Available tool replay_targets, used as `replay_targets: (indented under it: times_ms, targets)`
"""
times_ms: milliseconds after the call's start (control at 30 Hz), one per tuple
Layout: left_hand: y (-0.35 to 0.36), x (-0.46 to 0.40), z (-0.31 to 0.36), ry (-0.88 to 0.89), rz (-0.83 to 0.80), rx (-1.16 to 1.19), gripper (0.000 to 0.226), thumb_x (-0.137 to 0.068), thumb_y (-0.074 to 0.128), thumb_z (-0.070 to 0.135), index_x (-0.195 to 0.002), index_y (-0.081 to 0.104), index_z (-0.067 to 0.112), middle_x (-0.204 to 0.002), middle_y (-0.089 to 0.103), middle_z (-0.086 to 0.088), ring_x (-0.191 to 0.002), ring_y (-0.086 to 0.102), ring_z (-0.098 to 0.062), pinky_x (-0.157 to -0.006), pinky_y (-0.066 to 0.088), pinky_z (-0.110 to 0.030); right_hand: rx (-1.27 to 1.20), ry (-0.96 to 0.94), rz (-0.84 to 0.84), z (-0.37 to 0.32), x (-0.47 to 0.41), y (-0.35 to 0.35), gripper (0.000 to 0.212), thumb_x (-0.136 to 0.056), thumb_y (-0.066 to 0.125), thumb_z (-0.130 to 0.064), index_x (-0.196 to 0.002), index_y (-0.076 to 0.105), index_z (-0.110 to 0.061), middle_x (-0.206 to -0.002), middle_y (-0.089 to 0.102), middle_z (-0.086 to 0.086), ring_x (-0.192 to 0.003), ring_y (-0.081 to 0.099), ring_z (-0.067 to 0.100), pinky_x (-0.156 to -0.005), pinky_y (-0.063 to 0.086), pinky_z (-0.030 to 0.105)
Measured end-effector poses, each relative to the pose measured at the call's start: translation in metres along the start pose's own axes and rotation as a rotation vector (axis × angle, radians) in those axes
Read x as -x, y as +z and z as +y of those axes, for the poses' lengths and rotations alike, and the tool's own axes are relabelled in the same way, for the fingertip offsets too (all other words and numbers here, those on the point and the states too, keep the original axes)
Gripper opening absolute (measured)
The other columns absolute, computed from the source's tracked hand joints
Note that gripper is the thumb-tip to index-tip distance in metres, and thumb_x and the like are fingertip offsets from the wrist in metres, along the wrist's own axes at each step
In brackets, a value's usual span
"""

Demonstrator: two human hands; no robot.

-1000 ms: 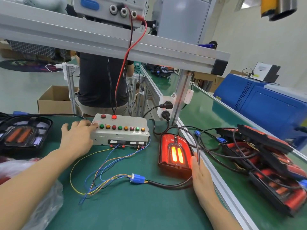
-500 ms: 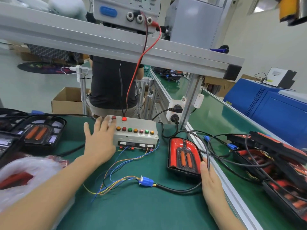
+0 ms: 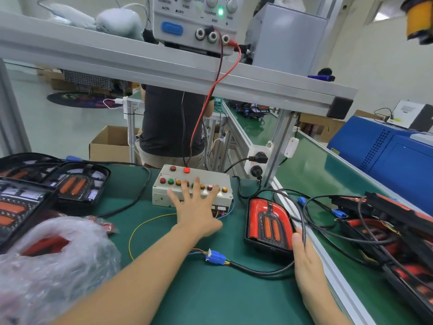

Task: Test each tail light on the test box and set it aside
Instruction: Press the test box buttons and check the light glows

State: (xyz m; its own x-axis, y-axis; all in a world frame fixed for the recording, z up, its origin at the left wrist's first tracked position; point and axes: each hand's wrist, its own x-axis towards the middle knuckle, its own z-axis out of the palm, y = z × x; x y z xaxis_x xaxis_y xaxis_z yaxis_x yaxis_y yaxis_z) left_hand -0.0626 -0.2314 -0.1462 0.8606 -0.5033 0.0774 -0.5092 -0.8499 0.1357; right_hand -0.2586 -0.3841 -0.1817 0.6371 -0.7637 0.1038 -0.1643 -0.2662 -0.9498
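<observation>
Lower left of frame: crinkled plastic bag point(image 3: 54, 261), blurred. Above it, dark tail lights point(image 3: 77, 184) lying flat at the left edge of the green bench mat point(image 3: 187, 289). Centre: grey test box point(image 3: 161, 191) with a row of coloured buttons and one lit red lamp; left hand point(image 3: 196, 212) spread flat, fingers straight and fanned over the button row, gripping nothing. Blue connector point(image 3: 216, 257) on the mat below, joined to a black cable. Right of centre: red tail light point(image 3: 267, 221) on the mat just beside the box. Right hand point(image 3: 307, 261) flat against its lower right edge, fingers straight, thumb touching the housing. Far right: pile of tail lights point(image 3: 386, 231) with tangled cables.
</observation>
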Motion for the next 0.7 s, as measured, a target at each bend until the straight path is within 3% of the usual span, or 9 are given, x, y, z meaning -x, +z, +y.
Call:
replay_targets:
  times_ms: [133,300,467,567,700]
  targets:
    - [-0.003,-0.003,-0.004,-0.013,-0.001,0.030,0.096,-0.069,0.057,0.062,-0.147,0.002,0.050,-0.158,-0.020,-0.006,-0.142,-0.021,-0.042,-0.102,-0.011,-0.073,-0.021,0.002,0.009,-0.001,0.000,0.001,0.057,-0.096,0.038,-0.055,-0.147,0.040,-0.030,-0.145,0.045,-0.017,-0.133,0.039,0.001,-0.112,0.024,0.027]
    - [-0.007,-0.006,-0.005,-0.011,-0.040,0.072,0.094,-0.066,0.058,0.059,-0.145,0.008,0.053,-0.158,-0.021,-0.003,-0.141,-0.021,-0.044,-0.101,-0.009,-0.075,-0.017,0.022,0.009,-0.002,-0.001,0.003,0.054,-0.098,0.039,-0.051,-0.148,0.038,-0.029,-0.146,0.044,-0.016,-0.135,0.038,0.003,-0.116,0.024,0.030]
    - [-0.002,-0.006,-0.006,0.011,-0.060,0.080,0.094,-0.070,0.060,0.055,-0.145,0.004,0.055,-0.158,-0.022,-0.002,-0.140,-0.025,-0.043,-0.102,-0.001,-0.076,-0.033,0.011,0.044,-0.002,-0.001,0.000,0.048,-0.099,0.038,-0.050,-0.143,0.045,-0.033,-0.135,0.049,-0.028,-0.130,0.041,-0.001,-0.107,0.026,0.020]
    - [-0.001,-0.006,-0.005,0.022,-0.058,0.076,0.094,-0.071,0.061,0.055,-0.144,0.001,0.055,-0.158,-0.023,-0.002,-0.140,-0.027,-0.043,-0.103,0.002,-0.077,-0.049,0.094,0.067,-0.002,-0.009,-0.003,0.046,-0.100,0.040,-0.047,-0.138,0.053,-0.026,-0.134,0.056,-0.012,-0.128,0.049,0.011,-0.114,0.033,0.035]
    - [-0.002,-0.008,-0.004,0.023,-0.074,0.086,0.094,-0.072,0.062,0.055,-0.145,0.001,0.056,-0.158,-0.024,-0.001,-0.140,-0.027,-0.042,-0.103,0.003,-0.076,-0.140,0.270,-0.012,-0.008,-0.029,-0.003,0.034,-0.100,0.048,-0.038,-0.120,0.064,-0.017,-0.118,0.068,0.003,-0.118,0.059,0.026,-0.110,0.039,0.046]
